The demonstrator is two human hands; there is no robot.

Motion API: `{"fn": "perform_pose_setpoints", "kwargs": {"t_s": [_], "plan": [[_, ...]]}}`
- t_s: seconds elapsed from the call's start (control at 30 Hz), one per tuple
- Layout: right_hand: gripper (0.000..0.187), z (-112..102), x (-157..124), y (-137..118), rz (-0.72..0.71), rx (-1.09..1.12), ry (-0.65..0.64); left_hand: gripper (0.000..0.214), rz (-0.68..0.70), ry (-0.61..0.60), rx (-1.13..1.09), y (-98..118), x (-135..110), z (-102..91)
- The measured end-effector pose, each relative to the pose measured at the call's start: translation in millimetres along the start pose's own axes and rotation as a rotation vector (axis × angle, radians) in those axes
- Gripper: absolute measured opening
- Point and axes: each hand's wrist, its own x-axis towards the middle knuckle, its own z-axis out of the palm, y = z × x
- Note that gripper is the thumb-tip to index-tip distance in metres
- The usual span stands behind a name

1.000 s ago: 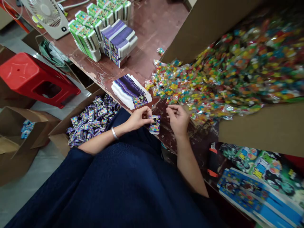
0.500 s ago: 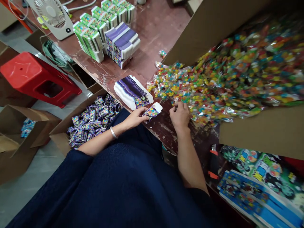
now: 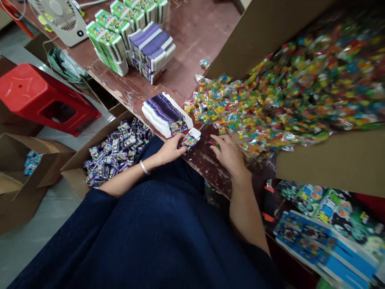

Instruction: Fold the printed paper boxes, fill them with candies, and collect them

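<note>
My left hand (image 3: 171, 150) grips a small purple printed box (image 3: 190, 139), with its white flap standing open toward the right. My right hand (image 3: 230, 154) is to the right of the box, over the dark red table edge. A small colourful candy packet (image 3: 213, 143) shows between its thumb and fingers, partly hidden. Beyond the hands lies a stack of flattened purple cartons (image 3: 165, 110), fanned out. A large heap of clear packets of multicoloured candies (image 3: 267, 104) spills from a cardboard box toward my right hand.
Banded stacks of green cartons (image 3: 110, 46) and purple cartons (image 3: 152, 48) stand farther back near a white fan (image 3: 64, 18). At lower left, a cardboard box holds many filled purple boxes (image 3: 116, 150). A red stool (image 3: 45, 96) is on the floor. A cutter (image 3: 269, 202) lies at right.
My right hand has drawn back slightly from the candy heap, its fingers now extended toward the box with a candy packet between them. My left hand keeps the box, turned a little.
</note>
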Motion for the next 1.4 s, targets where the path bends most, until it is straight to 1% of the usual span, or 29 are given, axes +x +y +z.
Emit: {"fn": "perform_pose_setpoints", "kwargs": {"t_s": [0.07,0.13,0.17,0.2,0.3,0.33,0.37,0.43,0.5,0.6,0.7,0.77,0.83,0.87,0.93,0.97,1.03,1.17,1.3,1.33,1.4], "plan": [[0.027,3.6,3.8,1.7,0.048,0.008,0.025,0.032,0.018,0.0,0.017,1.4,-0.2,-0.9],[0.01,6.2,6.9,3.7,0.097,0.095,0.07,0.028,0.028,-0.003,0.042,2.8,-0.7,-1.9],[0.009,6.3,7.6,3.2,0.13,0.18,0.11,0.025,0.031,-0.005,0.054,3.3,-1.0,-2.2],[0.014,5.5,7.7,0.9,0.173,0.293,0.165,0.023,0.033,-0.009,0.065,3.8,-1.3,-2.3],[0.022,-2.1,4.5,-18.0,0.267,0.692,0.39,0.024,0.044,-0.028,0.089,5.4,-2.1,-0.7],[0.022,-5.6,3.1,-27.1,0.26,0.788,0.461,0.025,0.048,-0.036,0.09,6.3,-2.2,0.4],[0.021,-9.0,1.8,-36.4,0.231,0.839,0.514,0.027,0.052,-0.045,0.085,7.5,-2.2,1.7],[0.019,-14.8,0.4,-52.5,0.154,0.822,0.555,0.031,0.061,-0.063,0.057,10.7,-2.2,4.5],[0.018,-18.1,0.6,-62.1,0.08,0.695,0.529,0.032,0.071,-0.077,0.017,13.9,-2.4,7.0],[0.02,-19.4,2.6,-66.1,0.001,0.481,0.454,0.03,0.087,-0.072,-0.063,17.0,-3.2,9.7],[0.025,-18.8,4.0,-66.2,-0.066,0.39,0.405,0.028,0.103,-0.052,-0.149,17.6,-4.6,11.9],[0.029,-16.6,2.8,-65.9,-0.116,0.428,0.357,0.029,0.118,-0.023,-0.235,18.3,-5.8,13.2],[0.028,-11.4,-0.8,-65.1,-0.113,0.571,0.321,0.039,0.137,0.018,-0.34,19.9,-6.9,14.1],[0.03,-7.5,-3.2,-64.7,-0.083,0.67,0.322,0.046,0.149,0.035,-0.388,21.0,-7.4,14.3],[0.04,1.9,-8.5,-64.6,0.002,0.857,0.353,0.059,0.171,0.049,-0.453,23.1,-7.7,13.9],[0.042,6.8,-11.0,-65.1,0.036,0.924,0.377,0.061,0.18,0.045,-0.468,23.9,-7.6,13.4],[0.04,15.2,-14.7,-67.2,0.061,0.992,0.415,0.058,0.194,0.038,-0.472,24.6,-6.7,11.9],[0.042,22.5,-17.2,-71.2,0.069,0.988,0.474,0.052,0.191,-0.019,-0.447,25.4,-4.7,8.2],[0.021,20.2,-16.0,-72.1,0.061,0.928,0.44,0.048,0.164,-0.072,-0.437,26.5,-3.7,6.6],[0.019,19.3,-15.3,-72.8,0.052,0.908,0.444,0.048,0.157,-0.073,-0.451,26.3,-3.2,7.1],[0.02,17.9,-13.1,-75.1,0.038,0.889,0.47,0.049,0.138,-0.06,-0.501,24.8,-1.8,8.9]]}}
